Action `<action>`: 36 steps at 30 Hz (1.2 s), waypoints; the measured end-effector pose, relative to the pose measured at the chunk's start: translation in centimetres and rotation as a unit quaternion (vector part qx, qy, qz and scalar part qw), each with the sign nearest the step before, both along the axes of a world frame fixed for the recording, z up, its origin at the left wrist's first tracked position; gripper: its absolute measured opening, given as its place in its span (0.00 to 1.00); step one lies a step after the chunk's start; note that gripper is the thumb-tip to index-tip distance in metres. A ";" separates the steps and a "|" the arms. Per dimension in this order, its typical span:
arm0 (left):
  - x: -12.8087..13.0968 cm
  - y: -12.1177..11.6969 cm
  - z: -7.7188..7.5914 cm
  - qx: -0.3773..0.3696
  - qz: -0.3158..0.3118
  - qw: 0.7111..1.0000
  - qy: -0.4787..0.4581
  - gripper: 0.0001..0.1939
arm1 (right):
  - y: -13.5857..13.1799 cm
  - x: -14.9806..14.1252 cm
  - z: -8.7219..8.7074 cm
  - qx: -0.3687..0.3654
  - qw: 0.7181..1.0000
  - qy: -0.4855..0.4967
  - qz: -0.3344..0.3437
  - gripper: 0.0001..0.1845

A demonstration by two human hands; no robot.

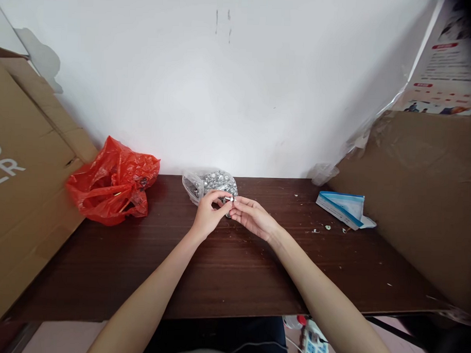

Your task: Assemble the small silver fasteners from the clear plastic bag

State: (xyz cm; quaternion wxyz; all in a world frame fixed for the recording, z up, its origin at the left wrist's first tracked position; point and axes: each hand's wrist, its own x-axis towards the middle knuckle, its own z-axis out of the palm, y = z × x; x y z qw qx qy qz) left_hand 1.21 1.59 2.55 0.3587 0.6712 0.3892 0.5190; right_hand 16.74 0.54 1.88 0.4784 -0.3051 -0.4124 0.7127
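Observation:
My left hand (210,212) and my right hand (253,217) meet above the middle of the dark wooden table (216,279). Between their fingertips is a small shiny metal fastener (229,199), which looks like a bolt. The left thumb and fingers pinch one end of it, and the right thumb and forefinger close on the other end. Another bit of metal shows just below the fingertips, too small to name. Behind my hands lies a clear plastic bag (222,181) full of small silvery metal parts, its mouth facing left.
A crumpled red plastic bag (111,182) sits at the left by a cardboard box (30,190). To the right are a blue-and-white packet (340,208), a clear plastic cup (323,173) and scattered scraps. Another cardboard panel (420,203) stands there. Below the table is a power strip (315,346).

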 end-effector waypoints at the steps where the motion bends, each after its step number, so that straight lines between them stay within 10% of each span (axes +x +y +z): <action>1: -0.1 0.0 0.0 0.003 0.001 1.000 0.000 0.08 | 0.0 0.0 0.0 -0.003 1.000 0.002 -0.003 0.14; 36: -0.4 0.1 0.1 0.058 0.020 0.995 0.074 0.07 | 0.3 0.8 0.1 -0.029 0.998 0.048 -0.002 0.13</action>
